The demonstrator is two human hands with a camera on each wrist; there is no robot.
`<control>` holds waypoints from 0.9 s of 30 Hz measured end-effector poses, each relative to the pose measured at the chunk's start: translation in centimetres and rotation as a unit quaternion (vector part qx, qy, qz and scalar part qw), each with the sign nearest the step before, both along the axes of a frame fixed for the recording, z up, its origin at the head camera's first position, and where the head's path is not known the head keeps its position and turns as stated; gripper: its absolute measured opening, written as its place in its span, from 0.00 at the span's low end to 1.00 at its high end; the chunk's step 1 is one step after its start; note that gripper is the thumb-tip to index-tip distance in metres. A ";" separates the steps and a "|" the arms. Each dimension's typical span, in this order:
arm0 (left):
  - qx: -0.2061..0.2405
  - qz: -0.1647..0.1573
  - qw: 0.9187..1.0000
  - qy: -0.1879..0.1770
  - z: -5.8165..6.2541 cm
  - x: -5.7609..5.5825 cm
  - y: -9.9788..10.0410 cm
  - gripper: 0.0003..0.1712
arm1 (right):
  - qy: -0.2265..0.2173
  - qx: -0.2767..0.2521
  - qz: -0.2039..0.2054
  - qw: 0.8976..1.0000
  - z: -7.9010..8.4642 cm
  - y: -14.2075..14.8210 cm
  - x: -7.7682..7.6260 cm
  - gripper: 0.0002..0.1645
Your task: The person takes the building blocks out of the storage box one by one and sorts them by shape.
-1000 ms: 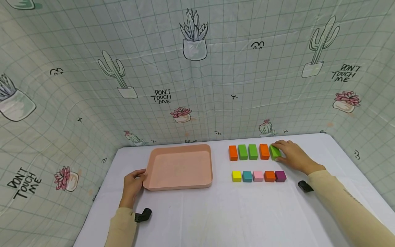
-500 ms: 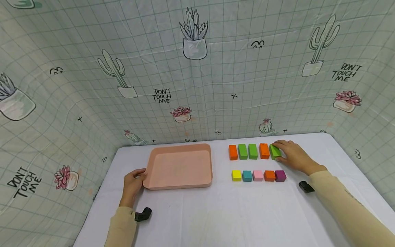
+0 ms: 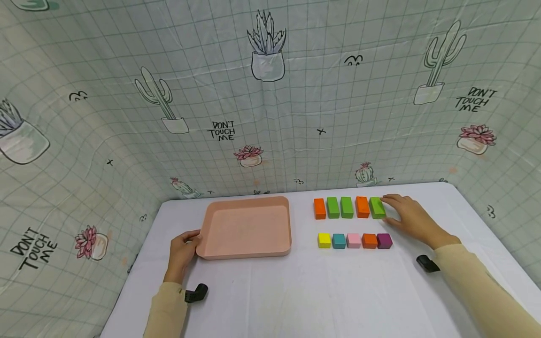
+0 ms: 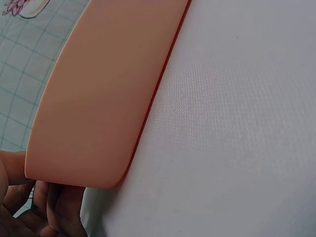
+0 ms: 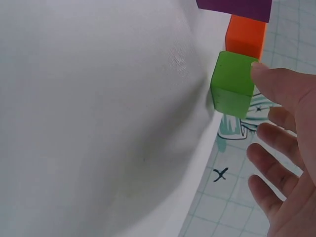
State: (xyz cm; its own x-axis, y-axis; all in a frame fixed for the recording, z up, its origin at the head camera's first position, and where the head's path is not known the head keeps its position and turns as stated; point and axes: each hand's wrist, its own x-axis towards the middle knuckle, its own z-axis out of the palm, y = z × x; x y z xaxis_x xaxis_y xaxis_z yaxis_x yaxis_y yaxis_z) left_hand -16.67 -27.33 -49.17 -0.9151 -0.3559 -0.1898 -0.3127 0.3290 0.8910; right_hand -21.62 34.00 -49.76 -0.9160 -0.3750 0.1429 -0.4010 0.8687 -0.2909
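My left hand [image 3: 182, 251] holds the left side of a shallow pink tray [image 3: 247, 257]. In the left wrist view the thumb lies at the rim of the tray [image 4: 98, 98] and the other fingers are curled against its end. My right hand [image 3: 412, 218] is spread just to the right of a green block [image 3: 377, 208], the last in the back row. In the right wrist view the thumb tip overlaps a corner of this green block [image 5: 234, 81], while the other fingers stand apart from it.
Left of it in the back row stand an orange block [image 3: 362, 207], two green blocks [image 3: 346, 207] and another orange block [image 3: 319, 209]. In front lies a row of yellow [image 3: 324, 240], teal, pink, orange and purple cubes [image 3: 384, 241]. A patterned cloth hangs behind the white table [image 3: 296, 300].
My right hand has let go of the end green block and drawn back to the right. The block now stands straighter in its row. My left hand and the tray have not moved.
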 end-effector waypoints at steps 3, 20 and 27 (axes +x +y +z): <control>-0.005 -0.001 1.000 0.001 -0.1 0.0 0.0 0.19 | 0.007 -0.009 -0.006 1.000 0.1 0.2 0.9 0.38; 0.008 -0.005 1.000 -0.007 -0.2 0.3 0.0 0.20 | 0.062 -0.031 -0.036 0.997 -0.7 2.4 5.3 0.38; 0.016 -0.003 1.000 -0.010 0.1 0.4 0.1 0.20 | 0.060 -0.032 -0.049 0.996 -1.1 3.0 6.4 0.38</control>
State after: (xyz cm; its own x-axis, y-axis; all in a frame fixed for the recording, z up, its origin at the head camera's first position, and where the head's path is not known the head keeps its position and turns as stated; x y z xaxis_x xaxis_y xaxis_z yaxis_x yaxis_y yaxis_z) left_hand -16.28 -27.23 -49.06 -0.9130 -0.3444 -0.2187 -0.3284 0.3025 0.8948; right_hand -15.23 36.97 -50.82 -0.9224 -0.2715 0.2748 -0.3508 0.8865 -0.3016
